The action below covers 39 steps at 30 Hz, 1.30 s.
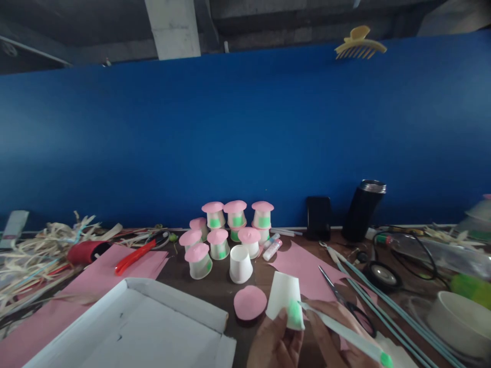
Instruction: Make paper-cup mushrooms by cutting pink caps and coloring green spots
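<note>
My left hand (273,343) grips a white paper cup (282,292), tilted with its base up and away. A bright green patch shows low on the cup's side. My right hand (326,343) is closed around a white marker (347,333) with a green end, its tip touching or very near the green patch. Just left of the cup lies a pink paper disc (250,302). Behind it stands a plain white cup (241,266). Farther back are several upturned cups (219,246) topped with pink paper, some stacked, many with green patches.
A white box lid (164,327) fills the front left. Pink sheets (95,278), a red-handled tool (134,257) and paper strips (49,255) lie beyond it. To the right are scissors (345,301), glue sticks (272,249), blue cords (387,306), a black phone (318,217) and a black flask (362,212).
</note>
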{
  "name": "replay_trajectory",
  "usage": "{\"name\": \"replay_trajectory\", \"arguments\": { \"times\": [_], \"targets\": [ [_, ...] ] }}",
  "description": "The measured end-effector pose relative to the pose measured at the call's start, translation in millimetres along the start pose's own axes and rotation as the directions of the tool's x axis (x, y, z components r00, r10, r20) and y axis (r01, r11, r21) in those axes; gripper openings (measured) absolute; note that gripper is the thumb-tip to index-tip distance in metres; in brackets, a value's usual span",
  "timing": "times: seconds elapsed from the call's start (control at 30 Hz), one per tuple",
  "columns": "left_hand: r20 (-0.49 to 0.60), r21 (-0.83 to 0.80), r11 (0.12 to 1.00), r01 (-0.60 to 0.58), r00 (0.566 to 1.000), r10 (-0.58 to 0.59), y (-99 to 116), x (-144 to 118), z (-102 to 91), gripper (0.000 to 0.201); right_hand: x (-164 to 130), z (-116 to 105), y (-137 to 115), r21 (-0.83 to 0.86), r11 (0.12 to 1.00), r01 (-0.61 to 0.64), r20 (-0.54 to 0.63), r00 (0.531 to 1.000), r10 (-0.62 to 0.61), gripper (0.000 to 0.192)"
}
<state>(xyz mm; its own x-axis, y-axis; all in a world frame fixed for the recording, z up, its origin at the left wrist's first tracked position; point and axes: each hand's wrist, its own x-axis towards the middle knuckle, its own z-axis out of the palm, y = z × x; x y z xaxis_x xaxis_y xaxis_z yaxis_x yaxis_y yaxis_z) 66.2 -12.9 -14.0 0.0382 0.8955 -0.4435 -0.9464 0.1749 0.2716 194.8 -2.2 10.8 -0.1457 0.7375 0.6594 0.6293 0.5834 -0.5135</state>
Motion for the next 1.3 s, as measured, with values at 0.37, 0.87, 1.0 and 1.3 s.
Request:
{"name": "replay_trajectory", "arguments": {
  "times": [0.37, 0.87, 1.0, 1.3],
  "targets": [
    [0.135, 0.027, 0.999, 0.017, 0.991, -0.02, 0.8, 0.4, -1.2, 0.014, 2.1, 3.9, -0.1, 0.005, 0.998, 0.058, 0.004, 0.998, -0.058, 0.015],
    [0.067, 0.104, 0.994, 0.031, 0.997, -0.038, 8.5, -7.8, 5.2, 0.004, -1.2, 5.8, -1.4, 0.011, 1.0, 0.008, -0.013, 1.0, -0.008, 0.018],
    [0.075, 0.122, 0.992, 0.017, 0.997, -0.026, 7.8, -9.6, 6.7, 0.007, -1.1, 5.3, -3.5, 0.039, 0.999, -0.012, -0.021, 1.0, 0.012, 0.018],
    [0.126, 0.122, 0.992, -0.037, 0.992, 0.021, 6.0, -11.0, 7.8, 0.012, 3.3, 1.3, -8.9, 0.004, 0.999, -0.049, -0.006, 0.999, 0.049, 0.019]
  ]
}}
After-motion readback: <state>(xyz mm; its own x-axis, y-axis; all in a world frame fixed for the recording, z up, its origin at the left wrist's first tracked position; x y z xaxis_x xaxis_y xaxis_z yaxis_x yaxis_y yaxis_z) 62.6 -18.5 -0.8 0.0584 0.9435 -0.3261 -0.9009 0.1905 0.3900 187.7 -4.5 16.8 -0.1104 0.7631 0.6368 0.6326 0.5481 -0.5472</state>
